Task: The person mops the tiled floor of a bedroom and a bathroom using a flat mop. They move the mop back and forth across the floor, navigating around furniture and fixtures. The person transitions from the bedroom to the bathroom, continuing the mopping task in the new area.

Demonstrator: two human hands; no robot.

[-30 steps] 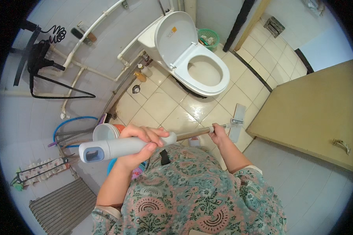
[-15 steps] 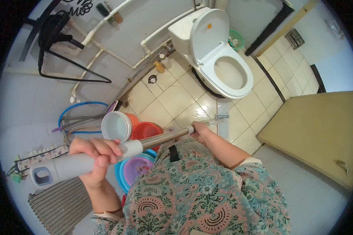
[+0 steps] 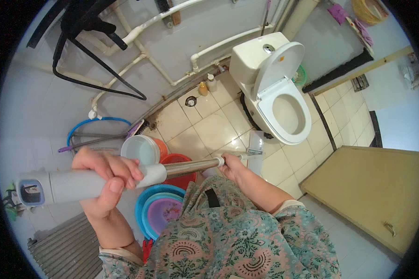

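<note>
Flat mop (image 3: 191,168) slants across front of torso, light-grey grip (image 3: 72,184) at left, flat head (image 3: 256,138) on tiled floor (image 3: 214,130) beside toilet (image 3: 267,116); pole beyond right hand hard to make out, head's near end unclear by forearm; red basin (image 3: 181,181) partly behind pole; left hand (image 3: 108,171) wrapped round grip, thumb near fingertips, elbow bent; right hand (image 3: 231,166) curled round pole farther down, arm reaching forward, fingers mostly hidden
</note>
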